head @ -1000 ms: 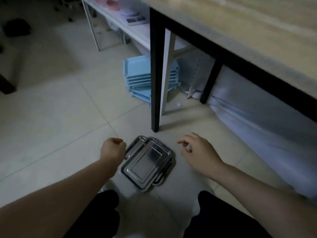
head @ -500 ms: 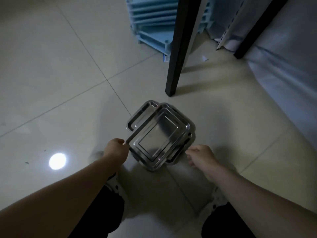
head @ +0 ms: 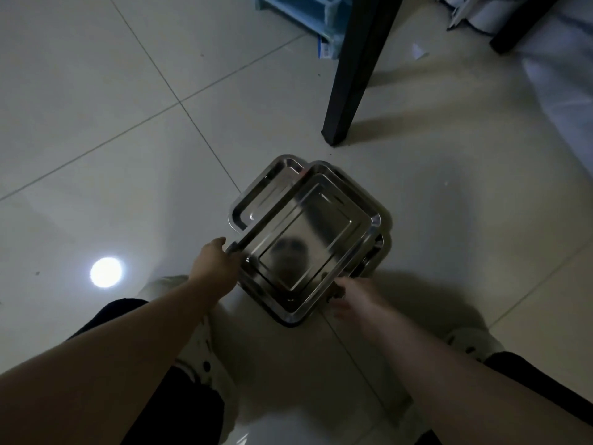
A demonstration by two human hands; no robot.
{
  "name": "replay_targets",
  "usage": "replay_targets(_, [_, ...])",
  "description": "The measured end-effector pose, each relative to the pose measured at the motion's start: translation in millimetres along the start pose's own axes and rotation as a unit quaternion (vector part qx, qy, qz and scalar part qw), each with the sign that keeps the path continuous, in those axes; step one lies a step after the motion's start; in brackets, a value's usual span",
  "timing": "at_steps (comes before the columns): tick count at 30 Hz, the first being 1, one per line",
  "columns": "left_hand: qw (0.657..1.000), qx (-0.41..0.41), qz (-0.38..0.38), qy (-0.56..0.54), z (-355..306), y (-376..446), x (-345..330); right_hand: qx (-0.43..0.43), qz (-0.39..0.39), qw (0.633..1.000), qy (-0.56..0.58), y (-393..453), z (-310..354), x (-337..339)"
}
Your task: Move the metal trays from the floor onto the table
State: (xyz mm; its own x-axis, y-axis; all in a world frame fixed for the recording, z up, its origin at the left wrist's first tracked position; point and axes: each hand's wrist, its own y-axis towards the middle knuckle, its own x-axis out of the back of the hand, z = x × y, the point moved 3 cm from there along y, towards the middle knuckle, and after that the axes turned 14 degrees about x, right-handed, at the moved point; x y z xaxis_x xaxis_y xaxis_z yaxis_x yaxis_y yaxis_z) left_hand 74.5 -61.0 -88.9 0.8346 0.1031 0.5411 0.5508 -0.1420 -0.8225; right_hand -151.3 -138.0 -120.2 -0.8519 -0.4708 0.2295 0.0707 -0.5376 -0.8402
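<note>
A loose stack of shiny metal trays (head: 308, 239) lies on the tiled floor just in front of my feet. The top tray sits skewed, and one lower tray (head: 260, 197) sticks out to the far left. My left hand (head: 215, 264) grips the left corner of the stack. My right hand (head: 349, 297) holds the near right edge, fingers tucked under the rim. The table top is out of view; only its black leg (head: 349, 75) shows beyond the trays.
Light blue plastic trays (head: 298, 8) are stacked behind the black leg at the top. A second dark leg (head: 519, 24) and white sheeting (head: 564, 91) lie at the right. My two light shoes (head: 471, 345) flank the trays. A lamp's reflection glares on the tile at left.
My head has dropped closer over the trays. Both hands have gone from hovering beside the stack to gripping its left corner and near right edge.
</note>
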Motion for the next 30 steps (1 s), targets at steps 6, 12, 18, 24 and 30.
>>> replay_targets(6, [0.999, -0.009, 0.044, -0.006, -3, 18, -14, -0.008, -0.008, 0.999, 0.049, 18, -6, -11])
replay_targets(12, [0.999, 0.001, 0.051, -0.014, -1, 34, -19, -0.010, -0.004, 0.998, 0.060, 22, -9, -10])
replay_targets(18, [0.999, 0.033, 0.012, 0.038, -1, 39, -25, 0.022, -0.068, 0.996, 0.058, 29, -8, -3])
replay_targets(24, [0.999, 0.053, -0.007, -0.008, -5, 36, -24, 0.031, -0.083, 0.994, 0.067, 26, 0, 8])
replay_targets(30, [0.998, 0.031, 0.005, -0.052, -22, 9, -17, 0.068, -0.082, 0.991, 0.083, 4, 21, 18])
